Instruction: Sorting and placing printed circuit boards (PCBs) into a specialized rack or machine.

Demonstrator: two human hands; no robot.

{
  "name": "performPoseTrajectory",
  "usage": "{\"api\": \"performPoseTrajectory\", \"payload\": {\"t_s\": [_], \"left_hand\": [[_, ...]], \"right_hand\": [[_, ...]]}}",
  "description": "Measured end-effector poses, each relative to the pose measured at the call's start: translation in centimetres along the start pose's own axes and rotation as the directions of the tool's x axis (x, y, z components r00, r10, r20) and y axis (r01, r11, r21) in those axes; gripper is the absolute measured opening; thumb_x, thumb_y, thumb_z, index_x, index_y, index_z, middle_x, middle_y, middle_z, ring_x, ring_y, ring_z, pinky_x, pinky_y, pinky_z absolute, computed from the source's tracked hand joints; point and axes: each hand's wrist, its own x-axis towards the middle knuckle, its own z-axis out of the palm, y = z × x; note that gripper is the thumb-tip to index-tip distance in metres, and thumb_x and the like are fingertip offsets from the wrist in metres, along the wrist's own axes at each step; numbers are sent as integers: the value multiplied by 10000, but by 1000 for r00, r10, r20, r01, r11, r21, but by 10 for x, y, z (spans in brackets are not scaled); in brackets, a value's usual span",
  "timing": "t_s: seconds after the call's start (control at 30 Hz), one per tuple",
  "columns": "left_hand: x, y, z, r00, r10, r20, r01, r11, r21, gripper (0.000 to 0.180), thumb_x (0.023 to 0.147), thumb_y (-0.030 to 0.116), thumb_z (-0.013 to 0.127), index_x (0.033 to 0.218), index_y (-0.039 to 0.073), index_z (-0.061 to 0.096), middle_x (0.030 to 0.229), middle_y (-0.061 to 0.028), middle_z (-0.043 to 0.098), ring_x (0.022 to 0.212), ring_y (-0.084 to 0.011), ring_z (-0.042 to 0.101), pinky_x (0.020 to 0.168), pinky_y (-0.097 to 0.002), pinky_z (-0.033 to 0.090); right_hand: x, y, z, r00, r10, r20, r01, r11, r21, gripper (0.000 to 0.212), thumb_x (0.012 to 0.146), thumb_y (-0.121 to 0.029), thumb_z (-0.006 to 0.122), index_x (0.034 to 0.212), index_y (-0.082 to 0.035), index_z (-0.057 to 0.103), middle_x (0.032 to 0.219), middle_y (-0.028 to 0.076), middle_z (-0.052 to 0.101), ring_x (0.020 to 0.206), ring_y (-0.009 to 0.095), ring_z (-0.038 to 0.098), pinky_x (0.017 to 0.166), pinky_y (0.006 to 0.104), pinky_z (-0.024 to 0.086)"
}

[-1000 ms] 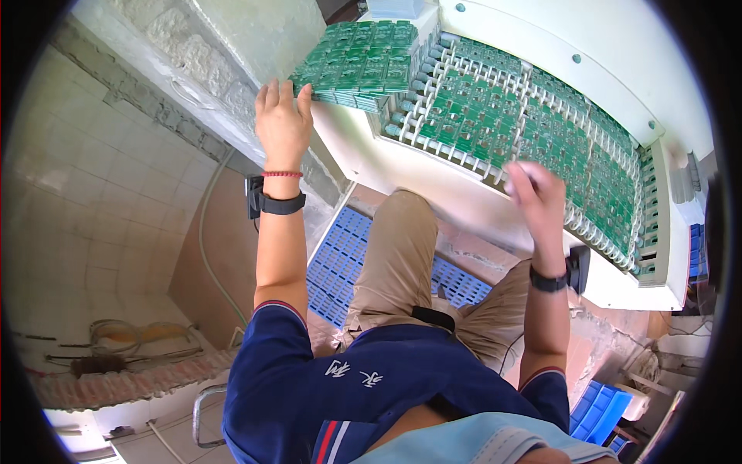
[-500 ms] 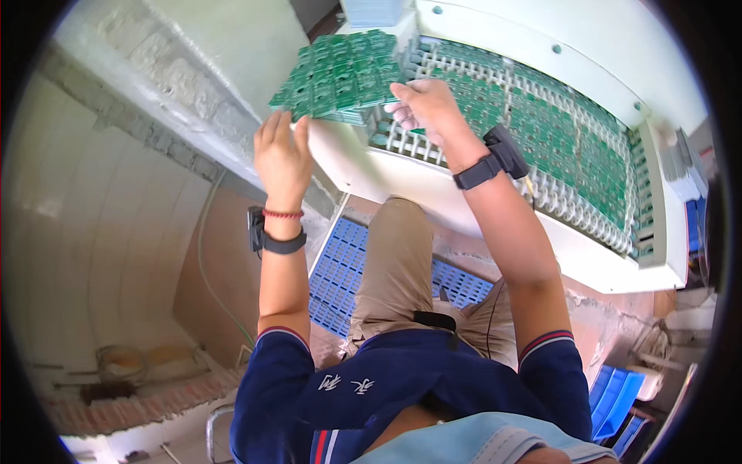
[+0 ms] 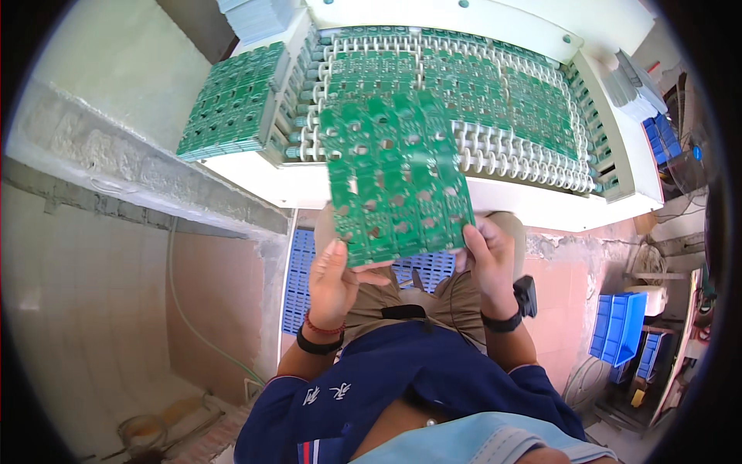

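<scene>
A green circuit board panel (image 3: 398,182) with rows of cut-outs is held up tilted in front of me, over my lap. My left hand (image 3: 336,282) pinches its lower left corner, thumb on the face and fingers behind. At the lower right corner my right hand (image 3: 488,251) grips it the same way. Beyond the panel, a roller conveyor (image 3: 510,158) with white wheels carries several more green panels (image 3: 464,81). To the left, a stack of green circuit board panels (image 3: 232,100) lies on the white ledge.
Pale stacked sheets (image 3: 259,17) stand behind the panel stack, and more lie at the conveyor's right end. The conveyor's white front wall (image 3: 533,209) runs across before my knees. Blue bins (image 3: 618,329) stand low at the right. A rough concrete ledge (image 3: 131,162) is at the left.
Both hands have come away from the stack at the left toward my body, now holding a panel by its near corners. The view has shifted, showing more of the right side.
</scene>
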Motion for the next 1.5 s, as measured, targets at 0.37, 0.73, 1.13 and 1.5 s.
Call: {"api": "performPoseTrajectory", "payload": {"t_s": [0.37, 0.73, 1.13, 1.5], "left_hand": [[2, -51, -15, 967, -249, -48, 244, 965, -91, 337, 948, 191, 367, 1164, -51, 461, 864, -71, 585, 671, -129, 563, 607, -334, 582], [8, -51, -29, 975, -221, -24, 219, 974, -54, 256, 910, 83, 447, 1128, -39, 502, 1003, -114, 614, 826, -158, 632, 628, -270, 578], [12, -46, -41, 982, -169, -89, 159, 982, -106, 244, 911, 96, 450, 1113, -29, 509, 1022, -138, 609, 826, -188, 638, 605, -279, 577], [32, -11, -64, 973, -65, -221, 72, 997, 24, 213, 909, 132, 459, 1045, -6, 549, 1003, -147, 616, 758, -164, 638, 563, -269, 566]], "right_hand": [[-29, 31, -34, 986, 46, -159, -62, 994, -92, 221, 908, -102, 482, 1029, 54, 582, 688, 29, 582, 507, 47, 499, 459, 177, 406], [-21, 37, -43, 971, 78, -227, -116, 981, -158, 214, 890, -134, 533, 997, 42, 592, 652, 30, 581, 499, 52, 511, 442, 180, 413], [-15, 36, -66, 948, 156, -278, -191, 976, -106, 152, 879, -140, 551, 889, 3, 599, 634, 29, 590, 473, 41, 488, 413, 170, 400], [-23, 26, -116, 889, -54, -454, 14, 996, -92, 167, 883, -123, 538, 776, 0, 576, 608, 45, 574, 449, 59, 471, 392, 180, 369]]}}
